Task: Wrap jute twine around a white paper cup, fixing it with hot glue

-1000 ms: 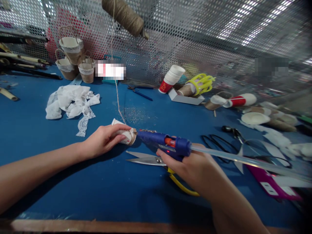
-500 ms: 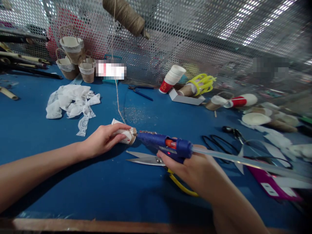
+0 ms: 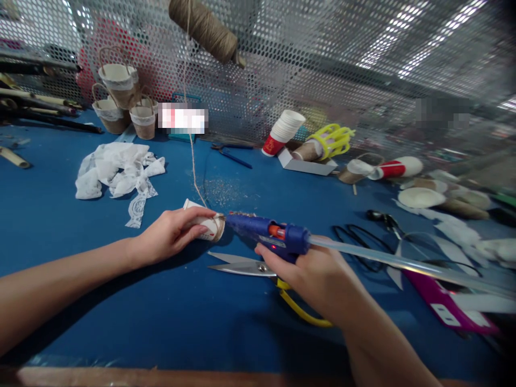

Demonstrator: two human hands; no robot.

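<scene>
My left hand (image 3: 169, 235) is wrapped round a small white paper cup (image 3: 206, 221) lying on its side on the blue table (image 3: 169, 317). Jute twine (image 3: 192, 156) runs from the cup's base up to a spool (image 3: 205, 29) hanging overhead. My right hand (image 3: 318, 277) grips a blue glue gun (image 3: 270, 235); its nozzle touches the cup's base. A clear glue stick (image 3: 395, 262) sticks out behind the gun.
Yellow-handled scissors (image 3: 250, 267) lie under the gun. White lace scraps (image 3: 116, 172) are at left, small twine baskets (image 3: 121, 99) behind them. Stacked cups (image 3: 282, 131), a yellow holder (image 3: 332, 140), black scissors (image 3: 363, 244) and a purple object (image 3: 447, 306) crowd the right. A perforated metal screen (image 3: 322, 64) backs the table.
The glue gun and my right hand have shifted slightly left and up, with the nozzle staying at the cup's base. My left hand has held the cup in place.
</scene>
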